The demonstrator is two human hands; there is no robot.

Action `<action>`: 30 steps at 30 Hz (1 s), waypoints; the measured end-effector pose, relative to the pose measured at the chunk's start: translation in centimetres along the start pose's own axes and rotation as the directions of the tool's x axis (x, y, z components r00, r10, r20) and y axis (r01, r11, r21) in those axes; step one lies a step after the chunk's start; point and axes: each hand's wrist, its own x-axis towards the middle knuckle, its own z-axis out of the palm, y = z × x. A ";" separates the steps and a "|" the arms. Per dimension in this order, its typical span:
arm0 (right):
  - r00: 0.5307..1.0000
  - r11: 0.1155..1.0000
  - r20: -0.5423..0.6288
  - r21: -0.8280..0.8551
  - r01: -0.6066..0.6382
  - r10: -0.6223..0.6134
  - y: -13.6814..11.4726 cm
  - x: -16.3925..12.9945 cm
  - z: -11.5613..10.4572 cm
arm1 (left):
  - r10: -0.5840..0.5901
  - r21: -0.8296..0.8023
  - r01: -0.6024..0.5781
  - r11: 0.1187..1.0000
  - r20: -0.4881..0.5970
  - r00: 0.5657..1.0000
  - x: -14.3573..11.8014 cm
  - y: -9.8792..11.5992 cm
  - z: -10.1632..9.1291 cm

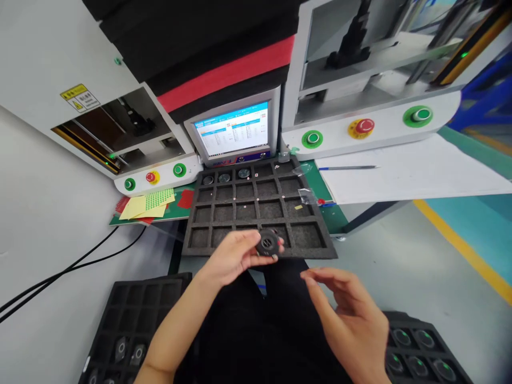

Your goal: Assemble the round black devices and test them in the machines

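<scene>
My left hand point(240, 253) is closed round the edge of a black round watch case point(267, 243), its pale ring-marked face turned up. It holds the case above the near edge of a black foam tray point(328, 249). Lower and to the right, my right hand point(348, 314) is apart from the case. Its thumb and index fingertips meet in a pinch; whether something small sits between them I cannot make out. Several dark round pieces, among them a disc point(244, 174), lie in the tray's far left pockets.
Behind the tray stands a lit screen point(234, 130) between two machine bays with green and red buttons point(365, 126). Yellow sticker sheets point(148, 205) lie left, a pen point(348, 167) on white paper right. Lower foam trays hold black cases point(121, 349) and green-dotted discs point(424, 337).
</scene>
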 end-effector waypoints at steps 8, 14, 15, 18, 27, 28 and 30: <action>0.971 0.907 0.049 0.348 -0.236 0.234 -2.8 -0.6 1.9 | 0.002 -0.342 -0.103 0.934 -0.283 0.959 -5.5 -4.5 3.7; 0.969 0.876 0.089 0.414 -0.246 0.230 -3.6 -1.5 1.3 | 0.275 -0.008 -0.297 0.955 -0.350 0.895 -7.0 -4.4 4.0; 0.969 0.877 0.103 0.412 -0.247 0.225 -3.6 -1.6 1.2 | 0.297 0.037 -0.303 0.952 -0.337 0.893 -7.2 -4.3 3.9; 0.966 0.881 0.170 0.401 -0.249 0.195 -3.7 -1.6 0.9 | 0.359 0.169 -0.323 0.931 -0.265 0.895 -7.6 -4.2 3.2; 0.905 0.884 0.426 0.419 -0.209 0.012 -3.3 -0.2 -0.7 | 0.476 0.245 -0.439 0.864 -0.114 0.872 -7.5 -4.5 2.1; 0.919 0.883 0.393 0.430 -0.191 0.007 -3.3 -0.3 -0.7 | 0.488 0.242 -0.451 0.859 -0.119 0.865 -7.5 -4.5 2.2; 0.949 0.888 0.314 0.439 -0.134 -0.011 -3.3 -0.6 -0.5 | 0.509 0.234 -0.472 0.850 -0.133 0.850 -7.4 -4.6 2.4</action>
